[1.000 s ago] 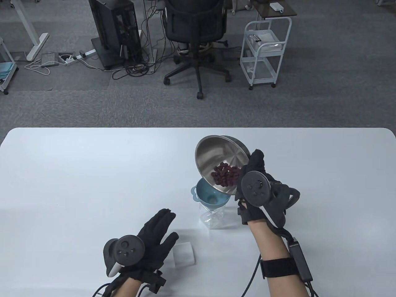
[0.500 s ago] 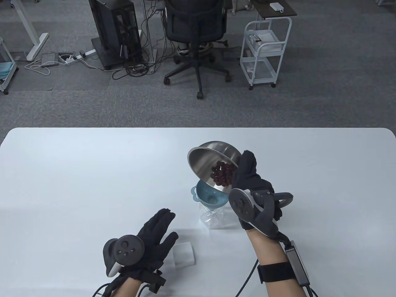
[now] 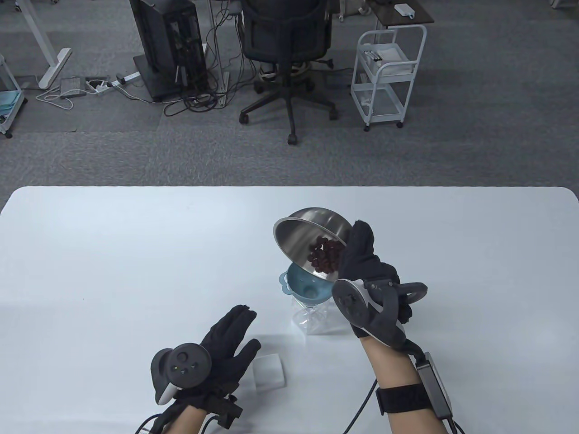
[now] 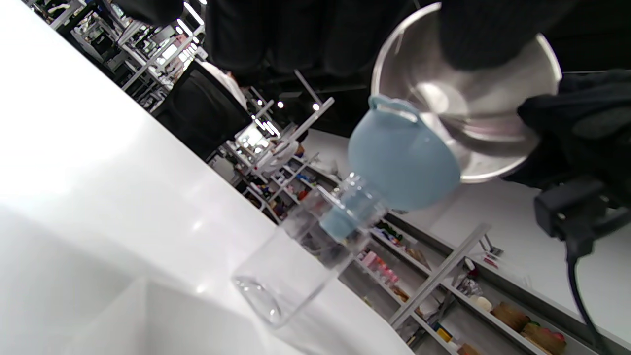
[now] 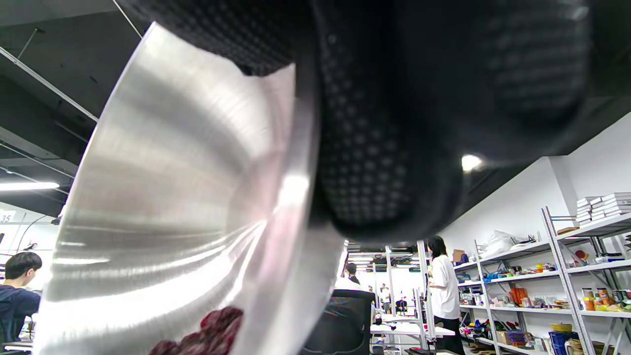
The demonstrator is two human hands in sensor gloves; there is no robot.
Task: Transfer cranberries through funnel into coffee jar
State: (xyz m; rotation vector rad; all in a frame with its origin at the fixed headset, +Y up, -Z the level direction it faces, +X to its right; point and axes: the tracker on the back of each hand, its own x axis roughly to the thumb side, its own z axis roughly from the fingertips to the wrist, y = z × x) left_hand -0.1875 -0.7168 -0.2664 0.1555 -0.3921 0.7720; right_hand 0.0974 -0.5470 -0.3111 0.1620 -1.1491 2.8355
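Note:
My right hand [image 3: 362, 266] grips the rim of a steel bowl [image 3: 298, 235] and holds it tilted, lower edge over a blue funnel [image 3: 305, 287]. Dark red cranberries [image 3: 325, 257] lie heaped at the bowl's low side, near the rim. The funnel sits in the mouth of a clear jar [image 3: 316, 318] standing on the white table [image 3: 113, 253]. In the left wrist view the funnel [image 4: 399, 162] stands in the jar [image 4: 296, 266] with the bowl [image 4: 468, 103] above it. The right wrist view shows the bowl [image 5: 172, 207] and cranberries [image 5: 207, 335] close up. My left hand [image 3: 221, 348] rests flat on the table, fingers extended, empty.
A small white square lid [image 3: 269, 371] lies on the table just right of my left hand. Beyond the table's far edge are an office chair [image 3: 285, 54], a white cart [image 3: 386, 72] and a computer tower [image 3: 169, 45].
My right hand has tipped the bowl further and shifted it left over the funnel; the cranberries slid toward the low rim. In the last half second little moved. The left hand stayed still.

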